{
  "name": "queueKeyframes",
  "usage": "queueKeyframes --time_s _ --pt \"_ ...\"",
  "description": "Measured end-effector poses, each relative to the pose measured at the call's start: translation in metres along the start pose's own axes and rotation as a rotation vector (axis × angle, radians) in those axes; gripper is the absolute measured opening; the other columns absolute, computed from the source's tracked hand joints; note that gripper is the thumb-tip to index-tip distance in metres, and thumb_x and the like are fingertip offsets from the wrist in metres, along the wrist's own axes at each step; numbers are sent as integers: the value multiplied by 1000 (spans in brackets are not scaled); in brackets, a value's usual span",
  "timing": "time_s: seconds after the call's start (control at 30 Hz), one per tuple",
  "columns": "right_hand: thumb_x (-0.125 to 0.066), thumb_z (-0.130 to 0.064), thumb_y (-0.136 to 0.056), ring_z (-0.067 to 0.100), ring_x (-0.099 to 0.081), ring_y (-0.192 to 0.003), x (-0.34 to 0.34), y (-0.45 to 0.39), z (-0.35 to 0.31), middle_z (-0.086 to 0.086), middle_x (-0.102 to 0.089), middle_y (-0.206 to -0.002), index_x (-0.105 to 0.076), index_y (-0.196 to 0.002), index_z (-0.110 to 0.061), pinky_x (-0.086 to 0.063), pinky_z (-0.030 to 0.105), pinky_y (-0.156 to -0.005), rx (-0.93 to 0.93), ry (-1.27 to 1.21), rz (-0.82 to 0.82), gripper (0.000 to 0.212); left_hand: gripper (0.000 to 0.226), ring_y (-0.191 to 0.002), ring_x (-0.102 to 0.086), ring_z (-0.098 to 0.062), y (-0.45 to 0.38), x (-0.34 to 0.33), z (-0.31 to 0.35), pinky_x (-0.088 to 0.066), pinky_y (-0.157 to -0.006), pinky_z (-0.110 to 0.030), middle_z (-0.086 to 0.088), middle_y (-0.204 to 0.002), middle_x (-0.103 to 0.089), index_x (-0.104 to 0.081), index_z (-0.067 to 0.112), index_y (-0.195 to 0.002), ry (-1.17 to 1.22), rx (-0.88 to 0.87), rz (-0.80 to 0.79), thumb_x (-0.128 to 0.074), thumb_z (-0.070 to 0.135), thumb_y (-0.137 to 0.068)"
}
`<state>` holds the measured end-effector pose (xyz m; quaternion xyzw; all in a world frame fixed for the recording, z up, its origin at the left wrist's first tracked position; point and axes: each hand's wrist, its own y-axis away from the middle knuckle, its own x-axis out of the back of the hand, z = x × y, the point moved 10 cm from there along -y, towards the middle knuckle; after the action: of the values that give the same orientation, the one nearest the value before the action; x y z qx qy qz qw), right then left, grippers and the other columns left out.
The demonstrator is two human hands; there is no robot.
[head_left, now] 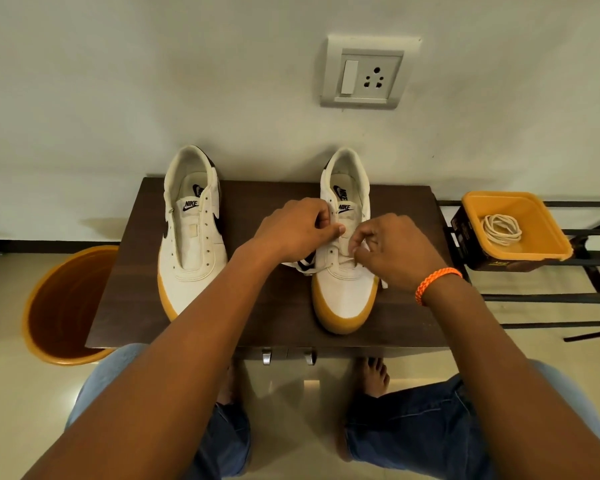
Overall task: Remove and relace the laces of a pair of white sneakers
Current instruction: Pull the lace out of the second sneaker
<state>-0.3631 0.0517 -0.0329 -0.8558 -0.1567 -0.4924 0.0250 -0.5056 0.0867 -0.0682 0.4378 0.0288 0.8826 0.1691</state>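
Dark wood table [146,306] stood against a pale wall with a socket plate [364,72]; orange bucket [63,306] on the floor at left. Unlaced left sneaker [191,233] sat apart from right sneaker [343,244]. Left hand [291,230] and right hand [392,251] each pinched the lace [347,261] over it; a coiled spare lace [501,228] lay in the orange tub [548,244] at right.

Single head-worn wide-angle view, looking forward and steeply down from close above the dark surface [264,317], facing the wall [153,81]; own forearms and knees fill the lower frame.

Both hands [293,228] [392,249] on right sneaker's [343,292] lace [347,263].
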Motion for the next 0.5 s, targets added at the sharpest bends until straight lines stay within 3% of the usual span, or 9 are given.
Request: queueKeyframes --time_s 0.17,0.33,0.5 --pt "-80 -21 -88 3 -51 -50 27 4 19 -13 -55 -51 -79 -84 -27 -49 26 -61 -27 -117 54 7 36 -73 -64 -15 -1 0 -3 -51 -66 -37 6 -82 -67 -60 23 -87 11 14 -1 -67 57 -96" --pt "-85 -34 -84 7 -56 -72 -9 0 -5 -17 -52 -67 -75 -84 -33 -53 34 -73 8 16 -59 9 34 -71 -61 -14 -1 -2 -3 -48 -64 -35 6 -82 -67 -60 23 -85 25 -5 6 -67 55 -97" --pt "-85 -28 -83 3 -54 -69 -1 -1 0 -18 -58 -66 -76 -77 -30 -54 34 -72 3 -6 -35 11 36 -72 -62 -16 -1 0 -3 -51 -67 -39 5 -82 -66 -60 23 -87 14 -7 -1 -66 56 -97"
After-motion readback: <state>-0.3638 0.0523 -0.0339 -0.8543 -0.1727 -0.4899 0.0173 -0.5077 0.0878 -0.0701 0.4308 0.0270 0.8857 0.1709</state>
